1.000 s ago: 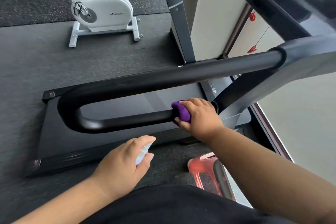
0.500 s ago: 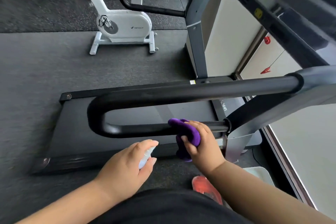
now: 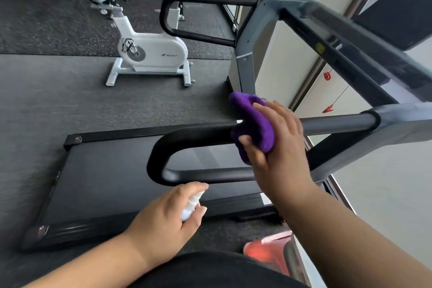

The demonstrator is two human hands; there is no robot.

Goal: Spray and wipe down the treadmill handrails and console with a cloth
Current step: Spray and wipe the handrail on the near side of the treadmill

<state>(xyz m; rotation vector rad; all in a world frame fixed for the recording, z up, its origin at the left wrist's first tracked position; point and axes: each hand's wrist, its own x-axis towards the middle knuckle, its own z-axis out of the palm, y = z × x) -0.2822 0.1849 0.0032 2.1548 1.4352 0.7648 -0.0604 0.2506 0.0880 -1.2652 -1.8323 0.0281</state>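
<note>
A black U-shaped handrail (image 3: 187,135) of the treadmill runs across the middle of the view. My right hand (image 3: 278,145) holds a purple cloth (image 3: 254,124) against the upper bar of this rail, thumb under the cloth. Lower down, my left hand (image 3: 168,220) grips a small white spray bottle (image 3: 190,206), its nozzle pointing up toward the rail's lower bar. The second handrail (image 3: 198,18) loops on the far side. At the upper right the dark console (image 3: 397,16) sits blurred.
The treadmill belt (image 3: 105,180) lies below the rails on grey carpet. A white exercise bike (image 3: 149,51) stands beyond it. A red safety clip on a cord (image 3: 327,107) hangs at right. A red object (image 3: 268,252) sits on the floor by my body.
My right hand has lifted the purple cloth from the rail's lower bar up onto the upper bar. The left hand keeps the spray bottle in about the same place. The view tilted up.
</note>
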